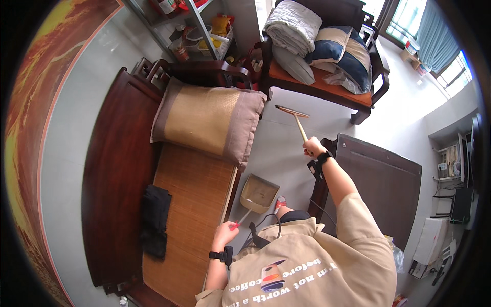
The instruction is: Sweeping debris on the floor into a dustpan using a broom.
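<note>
My right hand (314,147) is closed around the pale handle of a T-headed floor tool (300,126), stretched out ahead of me. Its narrow head reaches over the grey tiles; whether it is a broom or a squeegee I cannot tell. Lower down, my left hand (225,233) grips the red end of a dustpan's handle. The beige dustpan (261,190) has its open side facing away from me, between the wooden bench and the low table. Small specks may lie in the pan, too small to make out. Both wrists wear black straps.
On my left stands a dark wooden bench (119,184) with a woven mat (191,192), a large pillow (203,122) and folded black cloth (155,222). A low dark table (376,184) is to my right. Ahead are a loaded armchair (326,84) and a metal shelf (203,28).
</note>
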A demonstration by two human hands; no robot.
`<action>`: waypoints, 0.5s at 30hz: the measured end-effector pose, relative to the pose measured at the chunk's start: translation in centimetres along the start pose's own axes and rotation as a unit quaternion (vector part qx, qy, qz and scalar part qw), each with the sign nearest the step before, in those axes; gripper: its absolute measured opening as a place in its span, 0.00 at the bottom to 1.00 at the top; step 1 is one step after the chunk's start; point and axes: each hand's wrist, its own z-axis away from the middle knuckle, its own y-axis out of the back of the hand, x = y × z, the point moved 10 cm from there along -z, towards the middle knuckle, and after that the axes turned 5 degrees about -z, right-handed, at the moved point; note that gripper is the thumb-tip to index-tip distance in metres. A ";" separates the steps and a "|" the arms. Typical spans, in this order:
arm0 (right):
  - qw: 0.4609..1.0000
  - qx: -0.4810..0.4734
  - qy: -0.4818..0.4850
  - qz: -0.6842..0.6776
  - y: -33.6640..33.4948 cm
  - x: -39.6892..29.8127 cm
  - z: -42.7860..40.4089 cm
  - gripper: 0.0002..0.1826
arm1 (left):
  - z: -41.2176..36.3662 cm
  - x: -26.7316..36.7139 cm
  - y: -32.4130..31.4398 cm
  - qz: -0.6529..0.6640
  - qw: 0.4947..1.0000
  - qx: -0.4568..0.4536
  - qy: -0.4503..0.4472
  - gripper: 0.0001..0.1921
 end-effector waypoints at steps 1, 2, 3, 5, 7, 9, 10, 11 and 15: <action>1.000 0.004 0.007 -0.024 -0.5 -0.7 -1.3 0.05 | -0.2 0.1 -0.1 -0.004 1.000 0.006 -0.002 0.18; 1.000 0.001 -0.023 0.020 -1.1 -0.6 -2.6 0.07 | -0.3 0.2 -0.3 -0.008 1.000 0.011 -0.004 0.18; 0.997 -0.002 -0.051 0.065 -1.8 -0.4 -4.0 0.10 | -0.2 0.3 -0.5 -0.005 1.000 0.013 0.003 0.18; 0.978 0.029 -0.044 0.203 0.0 3.2 -10.2 0.11 | -1.3 2.8 -1.4 -0.063 0.998 -0.011 0.015 0.17; 0.971 -0.037 -0.024 0.235 -3.2 6.4 -11.4 0.11 | -0.5 3.0 -0.4 -0.067 0.997 0.027 0.002 0.17; 0.920 -0.029 0.026 0.390 -5.1 9.3 -8.9 0.11 | -0.7 1.4 -0.6 -0.068 0.996 0.061 -0.003 0.17; 0.845 -0.010 0.083 0.528 -5.5 9.7 -7.1 0.12 | -0.3 1.5 -0.7 -0.072 0.996 0.044 0.026 0.17; 0.843 -0.012 0.086 0.531 -5.1 10.2 -4.8 0.12 | -0.5 1.4 -0.6 -0.068 0.996 0.046 0.029 0.17; 0.901 -0.132 0.087 0.404 -2.1 14.1 6.5 0.24 | -1.5 2.3 -0.8 -0.080 0.996 0.042 0.022 0.17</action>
